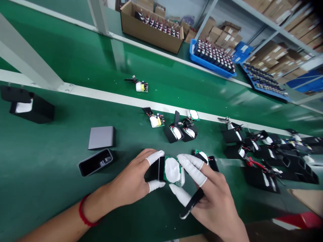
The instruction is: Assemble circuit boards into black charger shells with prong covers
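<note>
My left hand [132, 178], with white finger cots on the thumb and forefinger, is closed around a black box-shaped casing [152, 169]. At the casing's open end sits a green circuit board [166, 174] with a round white pad [173, 170] on it. My right hand [214, 191], also in white finger cots, pinches the board's outer end with thumb and fingers. A black end piece [193, 201] hangs under the right palm. Whether the board is partly inside the casing is hard to make out. Behind my right hand lies another board [202, 155] with a white pad.
Left on the green table stand a grey box [101, 137], a black open casing [96, 162] and a larger black casing [37, 107]. Ahead are loose boards [156, 120] and filled casings [174, 133]. Red-handled pliers [254, 163] lie among casings at right. A blue tray [212, 64] stands behind.
</note>
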`<move>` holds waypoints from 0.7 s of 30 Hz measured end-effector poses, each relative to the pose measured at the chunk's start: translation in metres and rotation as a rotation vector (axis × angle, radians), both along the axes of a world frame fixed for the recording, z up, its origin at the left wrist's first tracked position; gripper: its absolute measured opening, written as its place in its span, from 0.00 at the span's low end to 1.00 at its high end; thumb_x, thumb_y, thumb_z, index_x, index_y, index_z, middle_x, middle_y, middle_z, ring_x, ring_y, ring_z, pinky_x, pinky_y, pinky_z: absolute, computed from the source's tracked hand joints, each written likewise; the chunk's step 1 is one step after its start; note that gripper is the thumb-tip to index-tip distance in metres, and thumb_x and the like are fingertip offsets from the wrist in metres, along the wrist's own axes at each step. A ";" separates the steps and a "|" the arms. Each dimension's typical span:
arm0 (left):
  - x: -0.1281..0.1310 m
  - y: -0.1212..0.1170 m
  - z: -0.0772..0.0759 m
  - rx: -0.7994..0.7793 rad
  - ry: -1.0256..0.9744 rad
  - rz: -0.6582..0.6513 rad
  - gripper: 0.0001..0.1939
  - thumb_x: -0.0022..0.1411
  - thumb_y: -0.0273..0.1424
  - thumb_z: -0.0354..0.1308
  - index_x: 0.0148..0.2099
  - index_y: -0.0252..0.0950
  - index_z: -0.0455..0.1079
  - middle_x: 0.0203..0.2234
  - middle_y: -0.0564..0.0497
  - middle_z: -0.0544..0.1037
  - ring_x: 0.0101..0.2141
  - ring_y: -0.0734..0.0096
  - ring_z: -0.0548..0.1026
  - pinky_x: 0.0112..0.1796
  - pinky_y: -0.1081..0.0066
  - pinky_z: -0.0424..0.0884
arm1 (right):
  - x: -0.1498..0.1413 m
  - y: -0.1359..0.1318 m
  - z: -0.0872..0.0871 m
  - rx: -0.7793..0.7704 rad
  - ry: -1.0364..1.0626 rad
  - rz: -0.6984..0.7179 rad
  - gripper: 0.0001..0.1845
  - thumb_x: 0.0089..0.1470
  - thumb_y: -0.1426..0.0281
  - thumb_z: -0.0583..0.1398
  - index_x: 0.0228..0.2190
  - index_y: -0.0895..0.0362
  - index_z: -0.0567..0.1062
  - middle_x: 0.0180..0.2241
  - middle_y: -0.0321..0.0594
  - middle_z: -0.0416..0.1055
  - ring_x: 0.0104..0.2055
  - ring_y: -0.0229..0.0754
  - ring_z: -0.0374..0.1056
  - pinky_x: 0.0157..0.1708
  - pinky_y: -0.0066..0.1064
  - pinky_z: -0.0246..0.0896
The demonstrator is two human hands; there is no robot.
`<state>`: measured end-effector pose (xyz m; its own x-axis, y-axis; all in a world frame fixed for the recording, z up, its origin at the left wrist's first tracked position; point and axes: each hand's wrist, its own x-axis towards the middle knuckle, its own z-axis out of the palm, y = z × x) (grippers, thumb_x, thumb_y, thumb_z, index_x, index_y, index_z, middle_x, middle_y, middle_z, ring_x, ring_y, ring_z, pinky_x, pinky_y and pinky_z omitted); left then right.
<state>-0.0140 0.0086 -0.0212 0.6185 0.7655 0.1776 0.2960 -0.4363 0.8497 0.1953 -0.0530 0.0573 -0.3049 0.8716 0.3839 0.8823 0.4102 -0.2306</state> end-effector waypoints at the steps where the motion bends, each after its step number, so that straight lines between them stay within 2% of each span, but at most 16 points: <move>1: -0.001 0.000 -0.001 -0.008 -0.008 0.002 0.34 0.60 0.29 0.67 0.64 0.42 0.55 0.56 0.43 0.70 0.57 0.56 0.70 0.57 0.56 0.70 | -0.002 0.003 0.002 -0.004 -0.025 0.013 0.19 0.57 0.72 0.58 0.51 0.57 0.73 0.46 0.50 0.77 0.41 0.46 0.77 0.37 0.33 0.69; 5: -0.002 -0.002 -0.003 -0.002 -0.060 0.010 0.35 0.61 0.26 0.65 0.65 0.43 0.53 0.56 0.43 0.70 0.57 0.57 0.69 0.57 0.58 0.69 | -0.006 0.007 0.008 -0.012 -0.094 0.011 0.25 0.48 0.79 0.55 0.48 0.56 0.74 0.45 0.48 0.78 0.39 0.45 0.77 0.37 0.34 0.69; 7: -0.002 -0.002 -0.002 0.017 -0.090 -0.003 0.35 0.61 0.25 0.64 0.65 0.42 0.53 0.55 0.43 0.70 0.56 0.58 0.69 0.57 0.59 0.70 | -0.007 0.008 0.010 -0.015 -0.106 0.017 0.23 0.45 0.80 0.54 0.43 0.57 0.76 0.42 0.47 0.78 0.36 0.45 0.77 0.34 0.34 0.69; 11: -0.001 0.000 0.001 0.009 -0.109 -0.019 0.33 0.62 0.22 0.62 0.65 0.41 0.54 0.54 0.41 0.70 0.56 0.56 0.68 0.56 0.57 0.70 | -0.012 0.015 0.013 -0.034 -0.134 0.031 0.12 0.47 0.78 0.54 0.29 0.57 0.77 0.34 0.47 0.78 0.26 0.43 0.74 0.27 0.32 0.68; 13: -0.001 0.001 0.004 0.007 -0.132 -0.027 0.34 0.62 0.20 0.60 0.66 0.42 0.53 0.54 0.42 0.70 0.56 0.57 0.67 0.57 0.57 0.70 | -0.014 0.019 0.015 -0.040 -0.150 0.048 0.12 0.48 0.78 0.53 0.20 0.56 0.74 0.28 0.46 0.76 0.21 0.41 0.72 0.23 0.32 0.66; 15: 0.000 0.001 0.005 0.014 -0.163 -0.038 0.35 0.62 0.18 0.59 0.66 0.44 0.52 0.53 0.43 0.70 0.55 0.58 0.67 0.56 0.57 0.70 | -0.015 0.020 0.015 -0.035 -0.157 0.058 0.14 0.47 0.79 0.52 0.16 0.55 0.71 0.24 0.44 0.73 0.20 0.41 0.70 0.22 0.31 0.65; 19: 0.000 0.003 0.006 0.025 -0.194 -0.032 0.37 0.61 0.16 0.58 0.67 0.45 0.52 0.54 0.44 0.70 0.56 0.57 0.66 0.56 0.57 0.69 | -0.013 0.016 0.014 -0.042 -0.152 0.060 0.14 0.49 0.78 0.52 0.17 0.54 0.70 0.22 0.41 0.70 0.19 0.40 0.68 0.22 0.31 0.64; 21: 0.000 0.003 0.005 0.014 -0.199 -0.032 0.37 0.61 0.17 0.59 0.67 0.45 0.52 0.55 0.44 0.69 0.57 0.58 0.65 0.57 0.57 0.68 | -0.011 0.012 0.013 -0.044 -0.135 0.065 0.11 0.51 0.77 0.53 0.25 0.55 0.74 0.25 0.42 0.71 0.22 0.41 0.69 0.24 0.32 0.65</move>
